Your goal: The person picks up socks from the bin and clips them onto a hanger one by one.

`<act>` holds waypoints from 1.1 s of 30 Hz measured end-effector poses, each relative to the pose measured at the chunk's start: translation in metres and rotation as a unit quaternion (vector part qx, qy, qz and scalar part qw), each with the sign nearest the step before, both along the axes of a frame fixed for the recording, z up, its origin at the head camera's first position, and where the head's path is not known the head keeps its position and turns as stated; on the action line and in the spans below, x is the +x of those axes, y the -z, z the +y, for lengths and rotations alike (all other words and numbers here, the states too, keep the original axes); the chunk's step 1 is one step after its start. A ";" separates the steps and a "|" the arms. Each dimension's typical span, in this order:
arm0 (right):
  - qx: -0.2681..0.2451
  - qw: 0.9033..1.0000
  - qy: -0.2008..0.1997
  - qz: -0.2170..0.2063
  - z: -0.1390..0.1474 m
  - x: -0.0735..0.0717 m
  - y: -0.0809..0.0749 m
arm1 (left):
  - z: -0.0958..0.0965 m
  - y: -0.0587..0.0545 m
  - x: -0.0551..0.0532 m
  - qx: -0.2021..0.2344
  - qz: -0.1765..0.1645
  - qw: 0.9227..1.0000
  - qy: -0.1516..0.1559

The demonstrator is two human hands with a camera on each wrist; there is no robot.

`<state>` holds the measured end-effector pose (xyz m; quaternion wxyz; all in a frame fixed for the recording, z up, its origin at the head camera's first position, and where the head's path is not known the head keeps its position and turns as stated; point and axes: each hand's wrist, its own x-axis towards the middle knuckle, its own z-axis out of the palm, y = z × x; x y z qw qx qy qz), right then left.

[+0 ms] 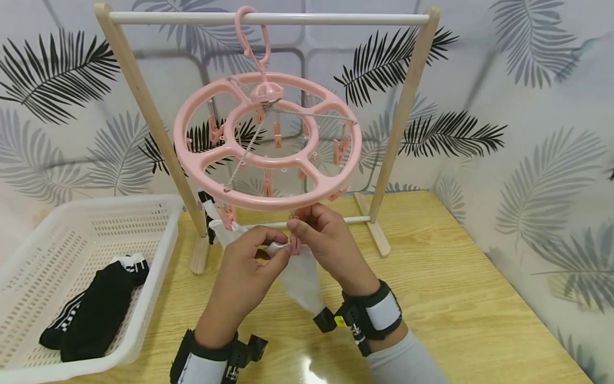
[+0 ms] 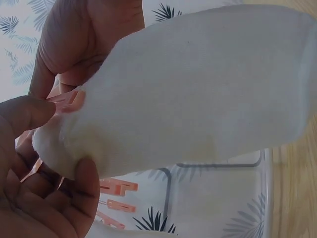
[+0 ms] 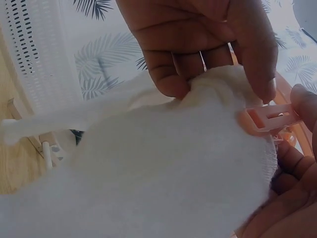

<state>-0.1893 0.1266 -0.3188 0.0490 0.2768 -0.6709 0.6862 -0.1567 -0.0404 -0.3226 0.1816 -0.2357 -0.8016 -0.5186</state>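
A white sock (image 1: 302,280) hangs at the front edge of a pink round clip hanger (image 1: 268,201). With thumb and fingers my left hand (image 1: 249,272) pinches the sock's upper edge. My right hand (image 1: 333,248) holds a pink clothespin (image 1: 295,244) between thumb and fingers. In the right wrist view the clothespin (image 3: 270,119) overlaps the edge of the sock (image 3: 163,163). Across the left wrist view the same sock (image 2: 198,89) stretches out, its body hanging free of the hands. Just left, another clothespin (image 1: 225,214) has white fabric at its tip.
The hanger hooks over a white rail (image 1: 336,19) on wooden legs (image 1: 405,106). More clothespins (image 1: 267,183) dangle beneath the ring. At left, a white perforated basket (image 1: 165,234) contains black socks (image 1: 103,304) with white trim. Black-and-white fabric (image 1: 209,216) shows behind the ring's left side.
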 end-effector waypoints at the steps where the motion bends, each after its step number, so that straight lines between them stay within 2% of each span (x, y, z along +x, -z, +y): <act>1: 0.000 1.000 0.000 -0.001 -0.001 0.000 0.001 | 0.000 0.001 0.000 0.000 0.015 1.000 -0.007; 4: 0.001 1.000 0.008 -0.004 -0.001 0.000 0.002 | -0.002 0.001 0.000 -0.007 0.064 0.997 -0.033; 8: -0.003 1.000 0.018 -0.008 -0.001 0.000 0.003 | -0.004 -0.003 0.004 -0.027 0.139 0.988 -0.067; 14: -0.010 1.000 0.006 -0.007 -0.004 0.000 0.002 | -0.013 -0.021 0.008 -0.051 0.266 0.958 -0.093; 18: -0.014 1.000 0.007 -0.015 -0.004 0.000 0.002 | -0.018 -0.038 0.005 -0.090 0.311 0.942 -0.089; 21: -0.013 1.000 0.009 -0.016 -0.004 0.000 0.002 | -0.022 -0.049 0.005 -0.126 0.327 0.933 -0.087; 24: -0.006 1.000 0.011 -0.016 -0.004 -0.001 0.003 | -0.025 -0.058 0.004 -0.156 0.326 0.929 -0.085; 29: 0.000 1.000 0.019 -0.021 -0.004 -0.001 0.003 | -0.029 -0.071 0.000 -0.215 0.294 0.926 -0.097; 33: -0.008 1.000 0.013 -0.011 -0.004 -0.002 0.002 | -0.030 -0.078 -0.002 -0.264 0.266 0.921 -0.107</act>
